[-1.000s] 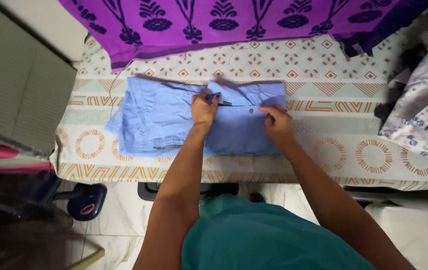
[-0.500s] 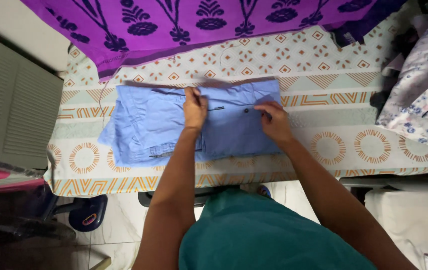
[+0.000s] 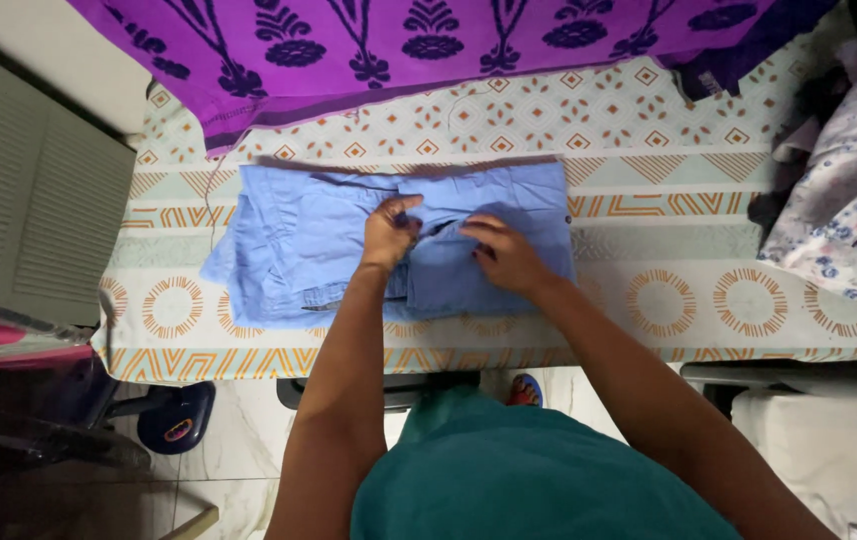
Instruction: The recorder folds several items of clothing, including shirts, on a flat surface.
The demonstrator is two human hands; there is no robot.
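Observation:
A light blue folded garment (image 3: 299, 240), like shorts or trousers, lies across a table covered with a patterned cloth (image 3: 669, 200). My left hand (image 3: 389, 232) rests on its middle, fingers curled on the fabric near the waistband. My right hand (image 3: 502, 252) lies just to the right of it, palm down, fingers pressing and gathering the cloth toward the left hand. The fabric bunches into a small ridge between the two hands.
A purple cloth with dark motifs (image 3: 429, 40) lies along the table's far side. A pale flowered garment pile (image 3: 849, 210) sits at the right. A grey louvred panel (image 3: 29, 190) stands at the left. A dark round-based object (image 3: 174, 415) sits on the tiled floor below.
My right hand has slid left across the garment, from near the button toward my left hand. The cloth between them now bunches up. The left hand has barely moved.

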